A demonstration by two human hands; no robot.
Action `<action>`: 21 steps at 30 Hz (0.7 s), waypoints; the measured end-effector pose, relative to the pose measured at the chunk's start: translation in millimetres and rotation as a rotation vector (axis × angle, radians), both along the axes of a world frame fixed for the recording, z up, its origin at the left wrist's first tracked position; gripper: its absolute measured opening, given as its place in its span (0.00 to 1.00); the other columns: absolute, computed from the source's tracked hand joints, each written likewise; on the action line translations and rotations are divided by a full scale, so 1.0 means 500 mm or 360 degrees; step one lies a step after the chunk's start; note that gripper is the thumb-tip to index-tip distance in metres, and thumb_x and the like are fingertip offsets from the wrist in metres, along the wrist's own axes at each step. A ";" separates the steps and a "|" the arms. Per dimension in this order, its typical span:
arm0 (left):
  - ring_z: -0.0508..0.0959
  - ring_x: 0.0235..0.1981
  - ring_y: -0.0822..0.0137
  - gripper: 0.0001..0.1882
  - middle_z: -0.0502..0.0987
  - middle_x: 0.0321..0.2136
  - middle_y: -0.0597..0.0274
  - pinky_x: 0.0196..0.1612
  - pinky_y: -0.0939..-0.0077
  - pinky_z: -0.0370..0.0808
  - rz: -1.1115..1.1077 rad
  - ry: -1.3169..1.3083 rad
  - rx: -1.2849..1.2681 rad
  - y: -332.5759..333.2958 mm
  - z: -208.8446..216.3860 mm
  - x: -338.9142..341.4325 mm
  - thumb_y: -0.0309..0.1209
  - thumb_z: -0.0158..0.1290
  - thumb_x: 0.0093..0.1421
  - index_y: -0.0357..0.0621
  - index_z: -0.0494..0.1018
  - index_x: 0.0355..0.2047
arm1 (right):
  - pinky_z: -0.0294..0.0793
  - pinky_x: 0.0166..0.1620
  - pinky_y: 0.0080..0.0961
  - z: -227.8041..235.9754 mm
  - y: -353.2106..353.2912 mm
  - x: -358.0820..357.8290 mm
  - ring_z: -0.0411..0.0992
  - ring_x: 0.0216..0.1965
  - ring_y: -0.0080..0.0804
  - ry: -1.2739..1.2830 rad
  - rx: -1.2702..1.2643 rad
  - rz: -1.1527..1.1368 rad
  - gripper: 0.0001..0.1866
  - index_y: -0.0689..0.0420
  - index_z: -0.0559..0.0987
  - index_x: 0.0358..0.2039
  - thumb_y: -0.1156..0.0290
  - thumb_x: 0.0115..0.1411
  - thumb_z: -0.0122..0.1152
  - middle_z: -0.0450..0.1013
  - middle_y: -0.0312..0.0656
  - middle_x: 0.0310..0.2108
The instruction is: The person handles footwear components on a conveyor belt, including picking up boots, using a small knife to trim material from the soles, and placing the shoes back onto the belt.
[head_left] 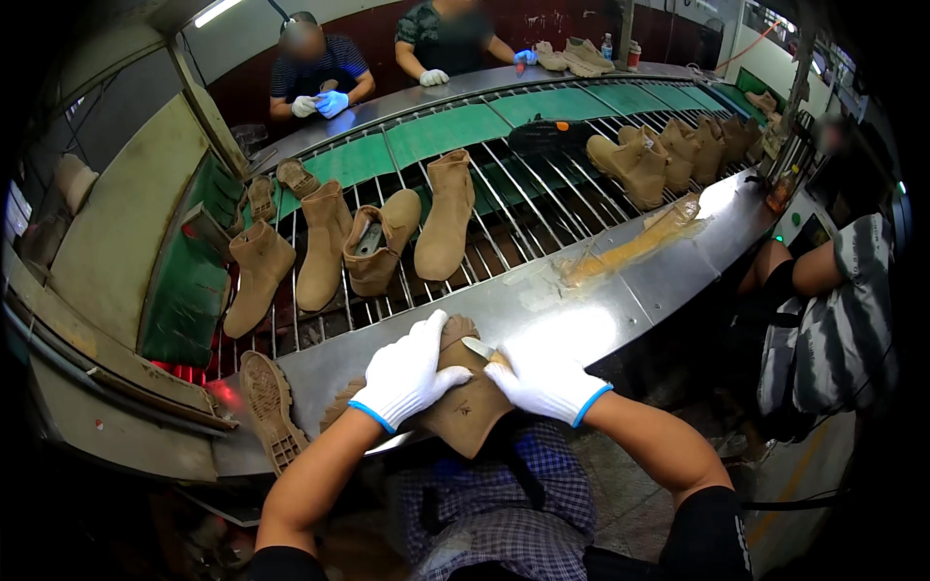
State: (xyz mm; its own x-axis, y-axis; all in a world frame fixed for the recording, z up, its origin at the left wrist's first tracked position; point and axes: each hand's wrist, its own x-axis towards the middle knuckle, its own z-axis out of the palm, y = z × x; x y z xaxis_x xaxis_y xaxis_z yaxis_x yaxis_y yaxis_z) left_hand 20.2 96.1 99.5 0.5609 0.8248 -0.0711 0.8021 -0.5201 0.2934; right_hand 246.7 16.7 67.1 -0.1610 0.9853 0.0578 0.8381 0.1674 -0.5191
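Observation:
A tan boot [470,407] is tilted at the steel table's edge, close to my body, with part of its sole [459,334] showing. Its upper carries a small dark mark. My left hand [412,373], in a white knit glove with blue trim, grips the boot from the left. My right hand [547,380], gloved alike, is closed around a knife [479,348] with a short blade and a light handle. The blade lies at the boot, near the sole edge; whether it touches cannot be made out. Beside my left wrist another tan sole [344,402] is partly covered.
A loose tan sole [266,397] lies on the steel ledge at left. Tan boots [446,218] stand on the metal-bar rack [523,218], more [635,165] farther right. Yellowish residue [630,247] coats the ledge. Two gloved people [320,73] are across the rack; another person [823,300] is at right.

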 end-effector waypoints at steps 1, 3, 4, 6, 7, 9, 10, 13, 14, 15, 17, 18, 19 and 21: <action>0.84 0.50 0.39 0.51 0.76 0.61 0.41 0.51 0.51 0.83 0.0013 0.0001 0.0007 0.001 0.000 -0.001 0.53 0.68 0.58 0.42 0.58 0.73 | 0.84 0.34 0.48 -0.002 0.000 -0.015 0.83 0.28 0.54 -0.0053 0.0009 0.0048 0.22 0.62 0.77 0.44 0.52 0.75 0.54 0.81 0.55 0.27; 0.85 0.47 0.42 0.48 0.77 0.56 0.44 0.48 0.51 0.83 -0.0022 0.0044 0.0091 0.006 -0.013 -0.007 0.50 0.66 0.60 0.42 0.59 0.72 | 0.83 0.35 0.45 -0.002 0.001 -0.054 0.84 0.31 0.52 -0.0149 0.0020 0.0132 0.22 0.64 0.77 0.42 0.53 0.75 0.54 0.81 0.58 0.31; 0.86 0.45 0.44 0.46 0.77 0.54 0.45 0.47 0.51 0.84 -0.0052 0.0064 0.0118 0.003 -0.022 -0.007 0.49 0.65 0.61 0.42 0.59 0.72 | 0.81 0.26 0.44 0.042 -0.005 -0.089 0.81 0.22 0.50 -0.0027 -0.0018 0.0106 0.20 0.63 0.75 0.38 0.56 0.75 0.54 0.79 0.55 0.23; 0.85 0.45 0.45 0.45 0.77 0.53 0.46 0.46 0.51 0.84 -0.0044 0.0108 0.0161 -0.004 -0.027 -0.018 0.46 0.65 0.60 0.42 0.59 0.72 | 0.79 0.22 0.46 0.024 0.002 -0.125 0.79 0.17 0.49 -0.0128 0.0216 0.0181 0.18 0.62 0.74 0.38 0.57 0.75 0.55 0.78 0.51 0.18; 0.85 0.44 0.45 0.45 0.77 0.53 0.46 0.45 0.51 0.84 -0.0034 0.0109 0.0186 -0.003 -0.030 -0.018 0.45 0.65 0.60 0.42 0.59 0.72 | 0.79 0.22 0.45 0.048 0.004 -0.128 0.80 0.18 0.48 -0.0059 0.0195 0.0241 0.18 0.62 0.74 0.38 0.57 0.74 0.55 0.79 0.51 0.19; 0.85 0.45 0.46 0.45 0.77 0.53 0.45 0.45 0.52 0.84 -0.0068 0.0129 0.0188 -0.004 -0.031 -0.018 0.45 0.65 0.61 0.42 0.59 0.73 | 0.85 0.33 0.45 0.076 0.001 -0.125 0.84 0.26 0.53 -0.0238 -0.0080 0.0334 0.18 0.66 0.76 0.40 0.59 0.71 0.56 0.82 0.55 0.25; 0.85 0.46 0.45 0.45 0.77 0.53 0.45 0.45 0.52 0.84 -0.0087 0.0134 0.0193 -0.002 -0.026 -0.021 0.46 0.65 0.61 0.41 0.59 0.73 | 0.85 0.35 0.46 0.067 0.006 -0.108 0.84 0.27 0.53 -0.0173 -0.0061 0.0390 0.19 0.67 0.76 0.40 0.58 0.71 0.56 0.82 0.55 0.25; 0.85 0.46 0.45 0.48 0.77 0.55 0.43 0.46 0.53 0.84 -0.0130 0.0068 0.0214 -0.003 -0.022 -0.024 0.53 0.64 0.62 0.39 0.58 0.73 | 0.84 0.38 0.50 0.014 0.038 -0.015 0.83 0.29 0.55 0.0172 -0.0300 0.0092 0.26 0.62 0.78 0.43 0.47 0.75 0.51 0.80 0.57 0.28; 0.85 0.47 0.45 0.49 0.77 0.55 0.43 0.46 0.53 0.84 -0.0128 0.0093 0.0188 -0.006 -0.016 -0.024 0.55 0.64 0.62 0.39 0.58 0.73 | 0.84 0.39 0.50 -0.002 0.014 -0.014 0.83 0.31 0.55 0.0042 -0.0199 0.0013 0.27 0.61 0.79 0.44 0.46 0.75 0.51 0.81 0.58 0.30; 0.85 0.47 0.45 0.50 0.77 0.55 0.43 0.45 0.53 0.85 -0.0119 0.0099 0.0177 -0.003 -0.010 -0.015 0.56 0.64 0.62 0.38 0.58 0.73 | 0.84 0.40 0.50 -0.008 -0.001 -0.013 0.83 0.33 0.55 -0.0106 -0.0081 -0.0061 0.27 0.60 0.79 0.45 0.45 0.75 0.52 0.82 0.58 0.33; 0.85 0.47 0.45 0.49 0.77 0.56 0.44 0.45 0.53 0.85 -0.0140 0.0077 0.0169 -0.007 -0.017 -0.028 0.57 0.64 0.62 0.40 0.59 0.72 | 0.84 0.42 0.50 0.030 -0.025 -0.023 0.84 0.36 0.55 -0.0079 -0.0353 -0.0207 0.30 0.62 0.80 0.48 0.43 0.75 0.51 0.82 0.58 0.37; 0.85 0.46 0.45 0.48 0.76 0.56 0.44 0.45 0.54 0.85 -0.0168 0.0074 0.0195 -0.009 -0.015 -0.027 0.57 0.63 0.63 0.40 0.59 0.72 | 0.84 0.43 0.50 0.034 -0.040 -0.010 0.84 0.37 0.56 -0.0039 -0.0367 -0.0287 0.30 0.62 0.80 0.49 0.43 0.75 0.50 0.82 0.58 0.37; 0.85 0.46 0.44 0.48 0.76 0.56 0.44 0.44 0.54 0.85 -0.0197 0.0070 0.0221 -0.009 -0.013 -0.027 0.57 0.63 0.63 0.41 0.59 0.72 | 0.83 0.44 0.50 0.025 -0.045 -0.004 0.84 0.38 0.57 0.0042 -0.0354 -0.0317 0.31 0.62 0.80 0.50 0.42 0.75 0.50 0.82 0.59 0.38; 0.85 0.45 0.44 0.46 0.76 0.57 0.46 0.44 0.53 0.85 -0.0215 0.0031 0.0276 -0.004 -0.025 -0.032 0.57 0.62 0.64 0.46 0.59 0.73 | 0.82 0.47 0.50 0.012 -0.035 -0.002 0.84 0.40 0.60 0.0160 -0.0398 -0.0299 0.30 0.62 0.79 0.51 0.44 0.75 0.49 0.82 0.60 0.39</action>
